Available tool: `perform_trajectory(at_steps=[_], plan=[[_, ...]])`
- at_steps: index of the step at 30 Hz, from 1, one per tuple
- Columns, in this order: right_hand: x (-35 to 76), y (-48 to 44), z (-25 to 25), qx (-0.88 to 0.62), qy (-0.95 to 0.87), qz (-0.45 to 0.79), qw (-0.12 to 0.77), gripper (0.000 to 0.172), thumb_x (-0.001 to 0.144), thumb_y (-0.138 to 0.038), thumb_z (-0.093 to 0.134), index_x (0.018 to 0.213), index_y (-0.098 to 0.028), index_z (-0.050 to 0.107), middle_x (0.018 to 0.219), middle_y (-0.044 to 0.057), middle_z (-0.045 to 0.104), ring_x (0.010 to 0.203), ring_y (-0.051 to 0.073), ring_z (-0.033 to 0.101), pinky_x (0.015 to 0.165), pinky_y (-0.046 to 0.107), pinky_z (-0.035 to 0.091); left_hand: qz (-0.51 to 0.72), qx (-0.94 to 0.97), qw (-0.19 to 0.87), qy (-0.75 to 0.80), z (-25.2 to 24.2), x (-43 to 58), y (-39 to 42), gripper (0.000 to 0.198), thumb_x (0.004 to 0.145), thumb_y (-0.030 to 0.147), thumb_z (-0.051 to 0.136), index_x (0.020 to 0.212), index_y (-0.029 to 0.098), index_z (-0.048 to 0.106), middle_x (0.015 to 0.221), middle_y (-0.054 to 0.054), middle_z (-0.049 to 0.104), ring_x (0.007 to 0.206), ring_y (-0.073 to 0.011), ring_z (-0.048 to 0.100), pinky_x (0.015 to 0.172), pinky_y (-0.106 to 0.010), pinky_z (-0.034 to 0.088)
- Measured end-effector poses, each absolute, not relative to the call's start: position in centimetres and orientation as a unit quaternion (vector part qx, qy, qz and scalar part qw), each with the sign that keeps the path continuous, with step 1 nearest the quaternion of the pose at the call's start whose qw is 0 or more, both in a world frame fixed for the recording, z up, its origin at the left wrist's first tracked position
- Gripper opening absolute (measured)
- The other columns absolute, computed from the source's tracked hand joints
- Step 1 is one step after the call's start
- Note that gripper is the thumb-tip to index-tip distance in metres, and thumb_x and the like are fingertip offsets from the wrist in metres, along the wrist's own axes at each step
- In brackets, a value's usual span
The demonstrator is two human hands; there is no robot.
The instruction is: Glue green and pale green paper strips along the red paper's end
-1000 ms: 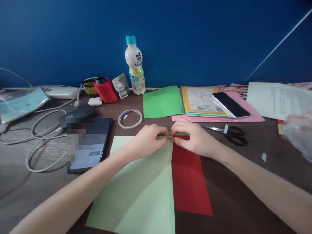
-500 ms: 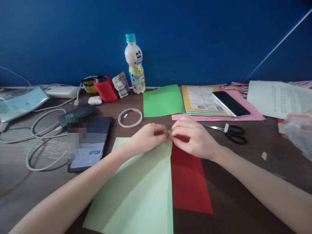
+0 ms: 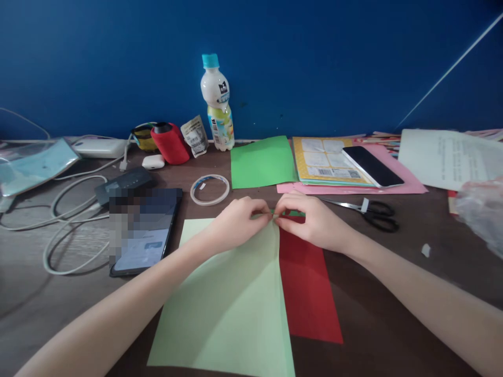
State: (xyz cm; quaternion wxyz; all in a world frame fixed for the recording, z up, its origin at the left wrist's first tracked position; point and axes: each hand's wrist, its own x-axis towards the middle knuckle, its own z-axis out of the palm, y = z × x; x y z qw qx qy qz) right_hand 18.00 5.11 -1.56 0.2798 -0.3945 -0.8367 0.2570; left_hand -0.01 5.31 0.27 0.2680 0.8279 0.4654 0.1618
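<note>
A pale green sheet of paper (image 3: 223,314) lies in front of me, its right side folded into a narrow strip. At its top right corner, my left hand (image 3: 245,222) pinches the paper between thumb and fingers. My right hand (image 3: 304,220) pinches the same corner from the other side, fingertips almost touching the left ones. Partly under the pale green sheet is a red sheet of paper (image 3: 308,293), reaching out to the right. A bit of darker green paper (image 3: 294,213) shows behind my right fingers. What exactly the fingertips grip is partly hidden.
Scissors (image 3: 365,208) lie right of my hands; a tape roll (image 3: 209,189) and a tablet (image 3: 157,235) are to the left. Behind are a bright green sheet (image 3: 263,162), a phone (image 3: 371,166) on paper packs, and a bottle (image 3: 217,104) against the blue wall. Cables (image 3: 58,225) coil at left.
The pale green sheet's lower part has swung to the right, covering more of the red sheet. Both hands keep their pinch at the corner, and more darker green paper shows behind the right hand.
</note>
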Motion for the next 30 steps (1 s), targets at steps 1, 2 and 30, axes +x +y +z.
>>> perform_trajectory(at_steps=[1, 2, 30], plan=[[18.0, 5.1, -1.6, -0.391, -0.837, 0.254, 0.287, 0.005, 0.076, -0.015, 0.055, 0.072, -0.018, 0.057, 0.076, 0.002, 0.057, 0.074, 0.015, 0.049, 0.067, 0.029, 0.041, 0.162, 0.824, 0.280, 0.466, 0.2, -0.1, 5.4, 0.019, 0.076, 0.019, 0.042, 0.073, 0.017, 0.061, 0.073, 0.001, 0.062, 0.069, -0.0129, 0.055, 0.063, -0.024, 0.039], [18.0, 5.1, -1.7, -0.386, -0.838, 0.249, 0.294, 0.006, 0.077, -0.015, 0.054, 0.072, -0.018, 0.057, 0.075, 0.002, 0.057, 0.074, 0.015, 0.048, 0.067, 0.029, 0.041, 0.162, 0.821, 0.288, 0.467, 0.2, -0.1, 5.4, 0.019, 0.076, 0.019, 0.042, 0.073, 0.017, 0.061, 0.075, 0.001, 0.063, 0.069, -0.0128, 0.055, 0.063, -0.024, 0.039], [18.8, 6.2, -3.9, -0.430, -0.823, 0.178, 0.326, 0.015, 0.077, -0.016, 0.056, 0.092, -0.019, 0.057, 0.091, 0.006, 0.058, 0.088, 0.020, 0.051, 0.075, 0.036, 0.045, 0.158, 0.905, 0.005, 0.394, -2.5, 0.2, 3.8, 0.024, 0.085, 0.018, 0.044, 0.105, 0.016, 0.056, 0.106, -0.005, 0.061, 0.097, -0.0203, 0.052, 0.086, -0.035, 0.042]])
